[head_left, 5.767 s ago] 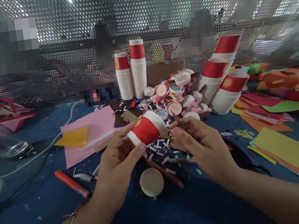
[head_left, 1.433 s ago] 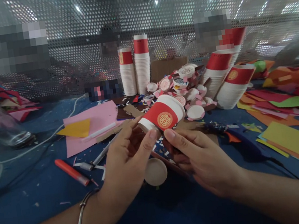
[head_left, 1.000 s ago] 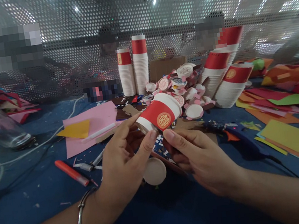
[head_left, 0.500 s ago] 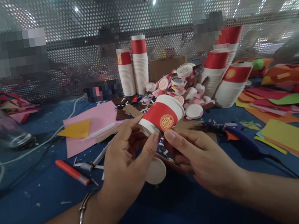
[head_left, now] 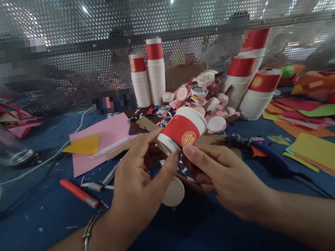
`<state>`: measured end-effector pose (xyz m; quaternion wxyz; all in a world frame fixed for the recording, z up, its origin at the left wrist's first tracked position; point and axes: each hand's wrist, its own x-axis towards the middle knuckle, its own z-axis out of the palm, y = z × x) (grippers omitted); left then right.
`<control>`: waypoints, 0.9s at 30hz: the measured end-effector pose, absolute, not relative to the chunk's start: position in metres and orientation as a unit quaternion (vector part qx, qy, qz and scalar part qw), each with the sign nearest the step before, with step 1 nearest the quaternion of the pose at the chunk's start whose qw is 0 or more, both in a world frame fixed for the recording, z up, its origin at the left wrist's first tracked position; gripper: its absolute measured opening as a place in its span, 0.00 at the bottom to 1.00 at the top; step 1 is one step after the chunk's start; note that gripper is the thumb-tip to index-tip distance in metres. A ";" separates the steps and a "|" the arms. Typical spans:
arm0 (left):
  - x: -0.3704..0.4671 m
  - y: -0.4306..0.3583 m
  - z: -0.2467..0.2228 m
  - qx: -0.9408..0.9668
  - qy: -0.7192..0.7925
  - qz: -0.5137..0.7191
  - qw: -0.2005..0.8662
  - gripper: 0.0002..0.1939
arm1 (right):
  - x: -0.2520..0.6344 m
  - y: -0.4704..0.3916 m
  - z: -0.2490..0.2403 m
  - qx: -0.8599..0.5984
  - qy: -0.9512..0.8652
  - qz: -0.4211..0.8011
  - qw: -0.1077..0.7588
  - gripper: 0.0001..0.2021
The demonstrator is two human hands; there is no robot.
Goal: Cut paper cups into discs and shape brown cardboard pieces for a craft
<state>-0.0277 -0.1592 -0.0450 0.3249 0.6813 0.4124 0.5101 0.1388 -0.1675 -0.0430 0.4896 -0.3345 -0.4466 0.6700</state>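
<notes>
A paper cup (head_left: 179, 130) being gripped at its narrow end by the left hand (head_left: 140, 177), long axis being slanted, wide rim being pointed up-right over the right hand (head_left: 220, 168), closed thumb-to-finger, anything pinched being hidden.

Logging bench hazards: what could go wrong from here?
The left hand grips the tilted paper cup by its side; squeezing might dent it. The glue gun beside the right hand shows a red light, so it may be hot; a sideways swing could touch it. The leaning cup stacks could topple if bumped.
</notes>
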 end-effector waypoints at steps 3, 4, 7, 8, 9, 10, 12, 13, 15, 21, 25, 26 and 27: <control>-0.028 -0.160 -0.045 0.684 0.409 0.507 0.328 0.24 | 0.140 -0.168 -0.043 -0.336 -0.456 0.665 0.487 0.23; -0.028 -0.160 -0.044 0.684 0.406 0.509 0.330 0.24 | 0.141 -0.169 -0.042 -0.337 -0.457 0.663 0.487 0.23; -0.025 -0.160 -0.041 0.674 0.394 0.526 0.337 0.24 | 0.140 -0.169 -0.041 -0.341 -0.458 0.661 0.487 0.23; -0.023 -0.160 -0.040 0.665 0.391 0.533 0.347 0.23 | 0.140 -0.168 -0.040 -0.341 -0.456 0.660 0.490 0.23; -0.022 -0.160 -0.039 0.652 0.388 0.540 0.364 0.22 | 0.140 -0.168 -0.039 -0.341 -0.453 0.659 0.495 0.23; -0.020 -0.159 -0.039 0.633 0.385 0.548 0.388 0.22 | 0.139 -0.167 -0.039 -0.341 -0.450 0.657 0.500 0.23; -0.016 -0.157 -0.040 0.588 0.376 0.561 0.445 0.20 | 0.137 -0.165 -0.039 -0.344 -0.443 0.652 0.510 0.24; -0.015 -0.156 -0.042 0.566 0.370 0.565 0.472 0.18 | 0.137 -0.164 -0.040 -0.348 -0.442 0.650 0.511 0.25; -0.012 -0.154 -0.044 0.530 0.352 0.573 0.517 0.14 | 0.136 -0.161 -0.041 -0.358 -0.441 0.647 0.510 0.25; -0.013 -0.148 -0.045 0.508 0.351 0.576 0.536 0.10 | 0.135 -0.159 -0.044 -0.364 -0.441 0.643 0.509 0.26; -0.019 -0.148 -0.044 0.534 0.373 0.579 0.490 0.16 | 0.134 -0.160 -0.046 -0.348 -0.455 0.648 0.502 0.24; -0.020 -0.149 -0.044 0.544 0.377 0.577 0.478 0.16 | 0.134 -0.161 -0.047 -0.346 -0.460 0.648 0.499 0.24; -0.021 -0.149 -0.044 0.556 0.383 0.574 0.463 0.17 | 0.135 -0.161 -0.048 -0.345 -0.465 0.647 0.496 0.24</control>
